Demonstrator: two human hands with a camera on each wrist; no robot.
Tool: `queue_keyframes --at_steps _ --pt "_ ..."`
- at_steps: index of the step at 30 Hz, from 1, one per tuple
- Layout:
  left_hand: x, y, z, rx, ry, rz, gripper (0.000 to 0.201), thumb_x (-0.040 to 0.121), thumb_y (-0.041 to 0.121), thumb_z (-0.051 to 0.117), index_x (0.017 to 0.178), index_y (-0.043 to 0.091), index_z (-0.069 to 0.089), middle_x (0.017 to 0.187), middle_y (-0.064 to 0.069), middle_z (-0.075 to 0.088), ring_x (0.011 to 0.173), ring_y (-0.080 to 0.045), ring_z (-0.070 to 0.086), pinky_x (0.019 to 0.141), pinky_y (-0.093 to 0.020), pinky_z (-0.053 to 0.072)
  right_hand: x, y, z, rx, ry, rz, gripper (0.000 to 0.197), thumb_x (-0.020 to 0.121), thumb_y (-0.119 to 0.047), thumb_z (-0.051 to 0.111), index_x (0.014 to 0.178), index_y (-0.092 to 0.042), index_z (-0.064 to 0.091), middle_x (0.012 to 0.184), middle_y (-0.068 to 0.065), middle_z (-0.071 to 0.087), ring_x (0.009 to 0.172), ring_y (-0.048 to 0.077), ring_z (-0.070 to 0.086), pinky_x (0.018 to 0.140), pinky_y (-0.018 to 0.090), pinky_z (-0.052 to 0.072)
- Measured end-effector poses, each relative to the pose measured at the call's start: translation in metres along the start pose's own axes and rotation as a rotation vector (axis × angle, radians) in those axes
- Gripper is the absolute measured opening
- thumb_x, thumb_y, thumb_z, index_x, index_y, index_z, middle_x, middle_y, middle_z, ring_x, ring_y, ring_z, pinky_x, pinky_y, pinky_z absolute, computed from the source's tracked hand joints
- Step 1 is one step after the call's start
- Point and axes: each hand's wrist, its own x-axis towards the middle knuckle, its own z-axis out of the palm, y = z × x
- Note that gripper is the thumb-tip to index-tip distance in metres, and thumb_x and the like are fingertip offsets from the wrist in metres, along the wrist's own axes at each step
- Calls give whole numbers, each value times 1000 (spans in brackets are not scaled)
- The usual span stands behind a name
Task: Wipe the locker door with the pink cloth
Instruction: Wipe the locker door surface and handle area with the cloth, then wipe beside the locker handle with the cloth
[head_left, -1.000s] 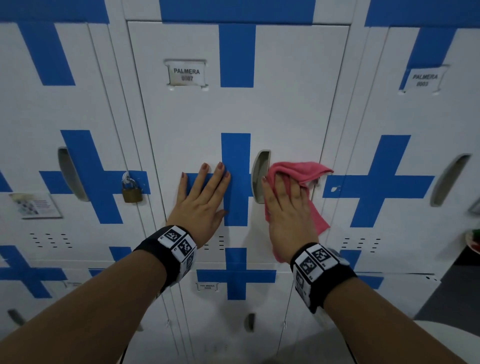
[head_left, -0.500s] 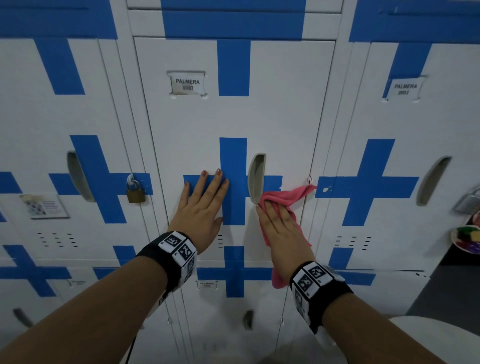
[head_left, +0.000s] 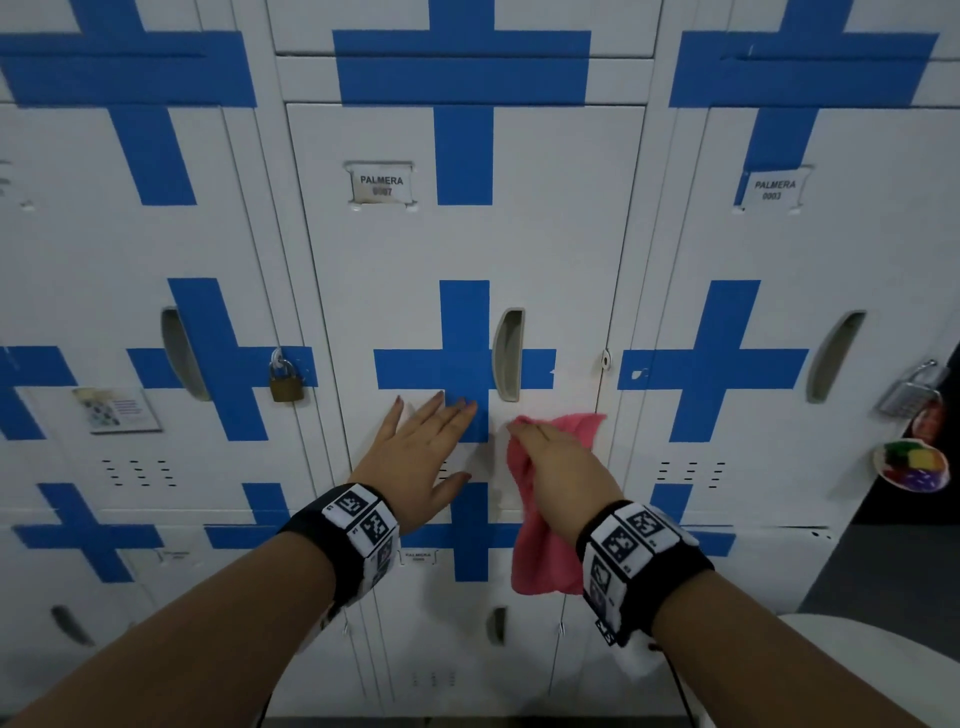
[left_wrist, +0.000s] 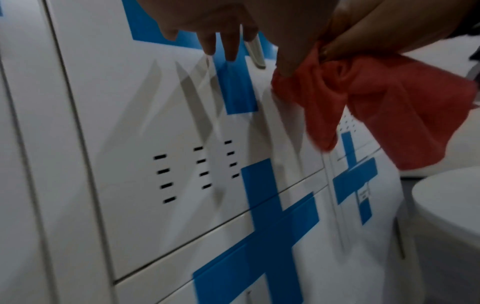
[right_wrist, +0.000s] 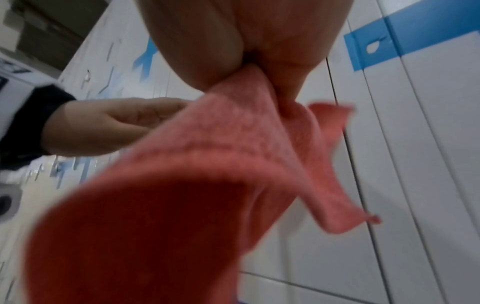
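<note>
The white locker door (head_left: 467, 249) has a blue cross, a "PALMERA" label and a recessed handle (head_left: 508, 356). My left hand (head_left: 423, 447) lies flat on it with straight fingers, just left of and below the handle; its fingertips (left_wrist: 221, 41) touch the blue tape. My right hand (head_left: 561, 467) presses the pink cloth (head_left: 540, 551) against the door below the handle, near its right edge. In the right wrist view the cloth (right_wrist: 194, 185) is pinched between thumb and palm of the right hand (right_wrist: 233, 41), and its loose end hangs down. The cloth (left_wrist: 376, 98) looks bunched in the left wrist view.
A brass padlock (head_left: 285, 382) hangs on the left neighbouring locker, and a silver padlock (head_left: 909, 395) on the right one. A colourful dish (head_left: 909, 465) sits at the far right. A white rounded object (head_left: 857, 654) stands at the lower right. More lockers lie below.
My right hand has slid the cloth down the door, from beside the handle to below it. My left hand has also moved lower, off the cross's horizontal bar.
</note>
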Motion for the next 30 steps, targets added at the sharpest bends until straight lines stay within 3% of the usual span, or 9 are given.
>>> queue_keyframes --at_steps 5,8,10,13,16,20,24,27,30 --pt "-7 28 -19 -560 87 -70 75 83 60 42 145 22 27 143 2 40 130 -12 38 110 -24 22 -13 -17 -26 228 -7 -44 28 90 -12 39 111 -30 44 95 -2 62 83 16 59 78 35 48" --pt "-15 40 -26 -808 21 -139 71 75 61 56 137 31 36 121 7 59 105 -6 58 97 -28 45 -27 -25 -41 280 31 -102 25 88 -14 48 104 -32 47 96 -9 59 84 9 57 78 31 46" --pt "-22 45 -31 -919 9 -185 57 69 63 60 115 30 53 99 8 67 88 -8 64 84 -36 53 -35 -27 -49 286 69 -128 25 85 -15 53 105 -30 49 102 -9 56 87 8 57 80 28 46" --pt "-32 56 -41 -972 58 -182 36 73 56 61 91 24 59 83 0 66 76 -16 63 75 -41 54 -52 -28 -57 327 75 -66 29 87 -20 58 111 -31 47 105 -10 55 78 3 61 77 23 49" --pt "-42 73 -52 -1089 53 -144 26 83 42 52 92 18 57 86 -5 63 75 -14 58 75 -35 50 -76 -27 -62 359 15 12 42 86 -33 61 123 -32 42 114 -12 56 95 4 58 84 25 47" --pt "-47 105 -58 -1326 -72 -87 12 90 26 48 96 20 56 87 8 61 82 -6 56 79 -23 46 -121 -14 -64 480 -145 84 58 84 -35 65 134 -34 36 126 -16 53 117 0 49 97 26 39" --pt "-42 152 -57 -1452 -169 -45 16 97 5 42 105 15 53 96 -2 61 87 -10 59 83 -26 48 -172 17 -69 465 -42 208 27 88 -26 59 114 -28 50 106 -9 63 97 7 61 87 30 50" --pt "-38 192 -48 -1481 -246 -46 31 94 2 48 114 27 48 95 -12 64 86 -21 63 85 -35 50 -212 43 -82 427 19 327 18 90 -23 55 104 -32 51 91 -15 61 81 1 59 71 14 45" --pt "-31 230 -31 -1453 -287 -52 42 91 2 54 113 36 44 89 -14 64 82 -24 63 84 -40 50 -252 72 -96 367 34 441 17 90 -30 55 105 -33 51 88 -12 63 81 5 60 73 24 46"
